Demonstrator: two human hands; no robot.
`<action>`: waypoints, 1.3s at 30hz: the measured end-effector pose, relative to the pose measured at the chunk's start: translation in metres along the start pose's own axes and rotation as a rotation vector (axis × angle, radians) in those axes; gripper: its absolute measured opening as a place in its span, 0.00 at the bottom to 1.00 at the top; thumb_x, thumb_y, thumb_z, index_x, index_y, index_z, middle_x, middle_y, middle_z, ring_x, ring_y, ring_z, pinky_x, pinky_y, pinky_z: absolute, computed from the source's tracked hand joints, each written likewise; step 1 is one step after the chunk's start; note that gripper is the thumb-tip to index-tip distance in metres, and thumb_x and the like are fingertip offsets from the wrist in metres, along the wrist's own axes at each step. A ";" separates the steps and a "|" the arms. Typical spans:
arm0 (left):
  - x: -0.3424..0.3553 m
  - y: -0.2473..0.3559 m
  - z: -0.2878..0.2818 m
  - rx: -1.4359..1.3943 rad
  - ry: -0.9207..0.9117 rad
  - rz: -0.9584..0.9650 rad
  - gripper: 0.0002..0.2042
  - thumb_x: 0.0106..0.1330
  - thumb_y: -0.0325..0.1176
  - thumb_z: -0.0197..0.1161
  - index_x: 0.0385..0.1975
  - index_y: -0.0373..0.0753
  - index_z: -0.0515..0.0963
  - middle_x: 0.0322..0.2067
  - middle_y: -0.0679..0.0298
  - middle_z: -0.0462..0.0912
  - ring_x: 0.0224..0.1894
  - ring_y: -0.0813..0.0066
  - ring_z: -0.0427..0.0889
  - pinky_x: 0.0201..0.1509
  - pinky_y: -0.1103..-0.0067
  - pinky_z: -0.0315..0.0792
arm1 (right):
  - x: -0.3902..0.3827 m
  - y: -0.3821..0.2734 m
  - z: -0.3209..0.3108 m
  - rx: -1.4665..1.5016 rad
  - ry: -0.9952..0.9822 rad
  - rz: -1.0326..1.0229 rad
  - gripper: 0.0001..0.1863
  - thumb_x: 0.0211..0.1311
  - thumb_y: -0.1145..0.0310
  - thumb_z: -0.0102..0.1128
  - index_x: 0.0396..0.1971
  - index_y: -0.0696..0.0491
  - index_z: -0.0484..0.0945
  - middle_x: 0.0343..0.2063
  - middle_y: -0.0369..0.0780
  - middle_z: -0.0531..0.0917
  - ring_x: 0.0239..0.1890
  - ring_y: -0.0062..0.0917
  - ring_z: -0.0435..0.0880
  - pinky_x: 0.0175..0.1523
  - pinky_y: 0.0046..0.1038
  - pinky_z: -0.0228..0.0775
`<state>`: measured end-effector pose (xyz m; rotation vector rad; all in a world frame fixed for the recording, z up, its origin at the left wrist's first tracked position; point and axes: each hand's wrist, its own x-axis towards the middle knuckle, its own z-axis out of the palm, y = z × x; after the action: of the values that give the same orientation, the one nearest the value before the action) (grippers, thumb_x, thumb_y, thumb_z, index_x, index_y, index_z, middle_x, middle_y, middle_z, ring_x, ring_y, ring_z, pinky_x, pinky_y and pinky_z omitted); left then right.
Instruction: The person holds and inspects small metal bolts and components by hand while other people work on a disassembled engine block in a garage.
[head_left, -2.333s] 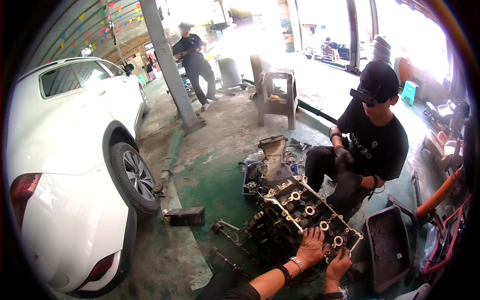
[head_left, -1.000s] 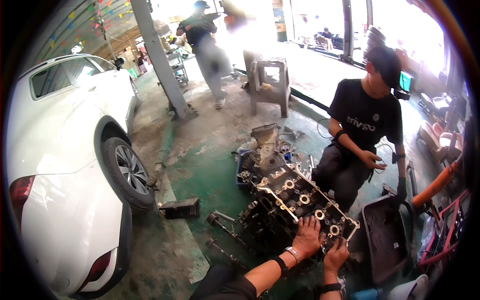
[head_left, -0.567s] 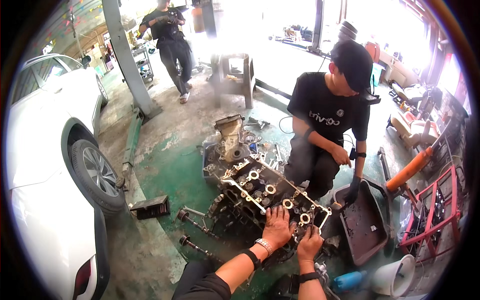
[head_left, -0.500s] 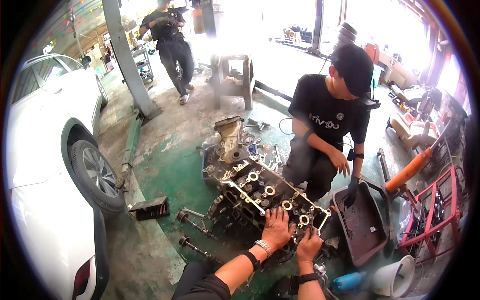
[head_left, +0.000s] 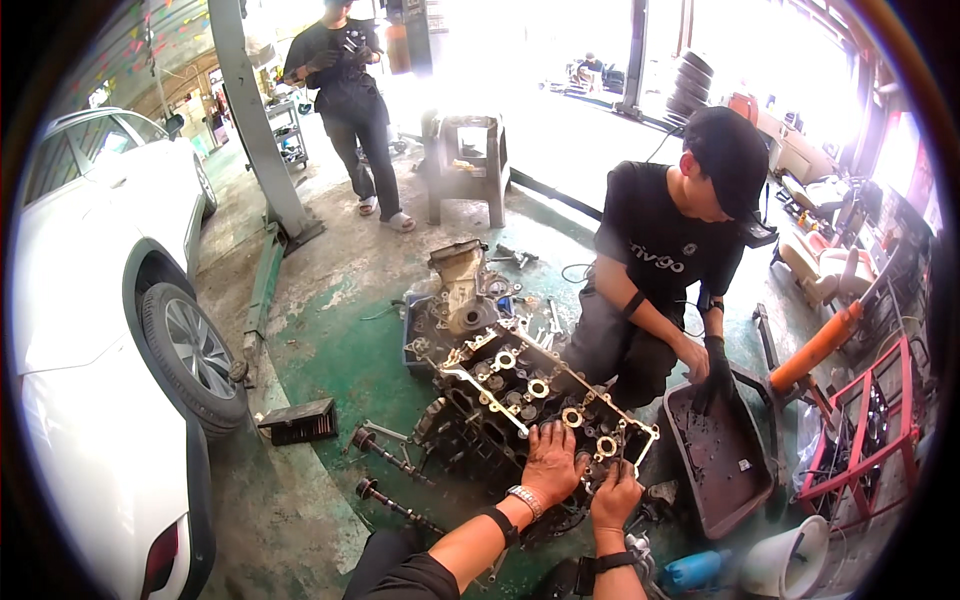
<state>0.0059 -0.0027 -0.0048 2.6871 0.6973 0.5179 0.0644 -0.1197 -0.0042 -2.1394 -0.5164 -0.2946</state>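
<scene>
Engine, metal: dark, oily block with pale machined rim and a row of bright rings along its open top [head_left: 527, 397]; directly before the wearer, beneath both hands, low over worn green-painted floor [head_left: 345, 320].
Left hand [head_left: 552, 467]: laid on the engine's near edge, fingers extended and slightly parted, gripping nothing visible.
Right hand [head_left: 616, 497]: at the engine's near right corner, fingers bent together; whether anything is pinched there cannot be told.
Bottle, blue plastic, rounded [head_left: 697, 569], beside a white bucket [head_left: 786, 560]: right of the engine, on its near side.
Lobed shafts, slender steel, two [head_left: 398, 505]: left of the engine.
Tray, black, rectangular, raised walls [head_left: 765, 480]: right of the engine; a crouching co-worker's black-gloved hand [head_left: 714, 378] reaches into it.
Casting, pale, rough metal, flared end [head_left: 463, 290]: just beyond the engine.
Car, white, glossy [head_left: 95, 420]: well to the engine's left.
Stool, grey, square-topped, splayed legs [head_left: 468, 178]: well beyond the engine.
Tyres, black rubber, stacked [head_left: 690, 85]: farther still.
</scene>
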 end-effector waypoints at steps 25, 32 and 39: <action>0.000 0.000 0.000 0.016 -0.027 -0.004 0.31 0.66 0.50 0.51 0.58 0.27 0.65 0.59 0.41 0.66 0.65 0.49 0.60 0.71 0.55 0.42 | 0.001 -0.006 -0.004 0.039 -0.025 0.030 0.06 0.63 0.71 0.52 0.31 0.57 0.76 0.21 0.46 0.81 0.25 0.43 0.80 0.32 0.39 0.68; 0.000 0.000 -0.001 0.014 -0.022 0.001 0.30 0.65 0.49 0.52 0.57 0.27 0.66 0.59 0.42 0.66 0.64 0.49 0.61 0.71 0.55 0.43 | 0.002 -0.011 -0.005 0.049 -0.023 0.061 0.07 0.63 0.71 0.52 0.31 0.58 0.76 0.21 0.48 0.81 0.25 0.44 0.80 0.32 0.41 0.68; 0.000 0.000 -0.001 0.006 -0.009 0.004 0.30 0.65 0.49 0.52 0.57 0.27 0.66 0.59 0.43 0.66 0.64 0.50 0.60 0.71 0.55 0.43 | 0.002 -0.009 -0.005 0.038 -0.031 0.047 0.07 0.63 0.71 0.52 0.31 0.58 0.76 0.21 0.47 0.81 0.25 0.44 0.80 0.32 0.40 0.69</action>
<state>0.0056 -0.0024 -0.0036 2.6956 0.6918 0.5048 0.0617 -0.1187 0.0065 -2.1189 -0.4849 -0.2239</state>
